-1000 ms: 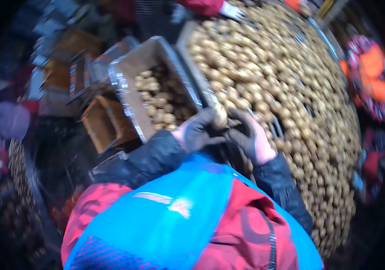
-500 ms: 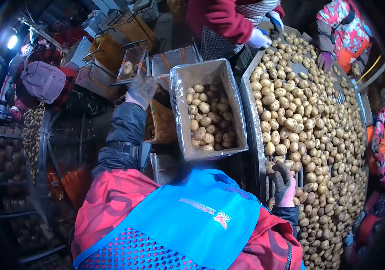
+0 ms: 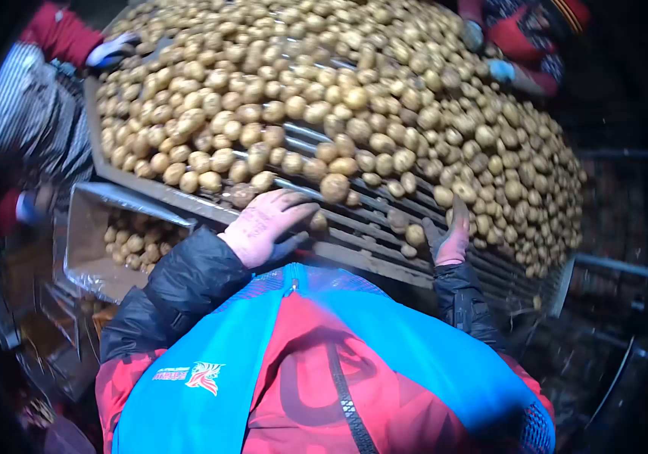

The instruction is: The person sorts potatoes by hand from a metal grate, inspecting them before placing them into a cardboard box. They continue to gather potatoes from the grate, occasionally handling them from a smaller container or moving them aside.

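1. At the far left, a person (image 3: 32,113) reaches one gloved hand (image 3: 114,51) to the potatoes (image 3: 210,98).
2. Near left, a lined box (image 3: 88,242) of potatoes stands beside the tabletop (image 3: 373,261).
3. Near centre, the left hand (image 3: 271,227) is open, palm down, its fingers beside a small potato (image 3: 319,221).
4. Bare slats (image 3: 347,216) show between the hands.
5. Near right, the right hand (image 3: 449,236) is open beside the heaped potatoes.
6. Far right, another person (image 3: 524,45) reaches to the heap.

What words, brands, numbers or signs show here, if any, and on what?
Nothing reads clearly.
Blue vest: print beside a logo, too small to read.
Left glove: faint print on its back, too blurred.
Red jacket: large dark shapes, perhaps letters, broken by folds.
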Action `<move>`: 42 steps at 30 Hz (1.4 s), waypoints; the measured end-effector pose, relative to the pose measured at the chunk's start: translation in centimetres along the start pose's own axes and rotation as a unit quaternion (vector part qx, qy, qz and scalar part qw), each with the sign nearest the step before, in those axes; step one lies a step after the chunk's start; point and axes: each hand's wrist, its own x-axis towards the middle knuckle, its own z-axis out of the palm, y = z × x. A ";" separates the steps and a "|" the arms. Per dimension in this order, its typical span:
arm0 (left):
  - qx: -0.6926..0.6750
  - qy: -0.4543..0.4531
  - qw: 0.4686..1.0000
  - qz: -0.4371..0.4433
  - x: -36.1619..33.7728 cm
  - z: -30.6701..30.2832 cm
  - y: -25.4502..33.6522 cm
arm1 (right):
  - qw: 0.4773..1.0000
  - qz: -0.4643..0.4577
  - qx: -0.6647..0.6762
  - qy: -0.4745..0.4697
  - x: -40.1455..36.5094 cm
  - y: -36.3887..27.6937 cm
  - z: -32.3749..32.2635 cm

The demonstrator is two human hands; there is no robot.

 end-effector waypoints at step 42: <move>0.251 -0.231 0.924 -0.170 12.8 4.1 -3.1 | 0.877 0.082 0.416 -0.227 5.0 -3.8 1.8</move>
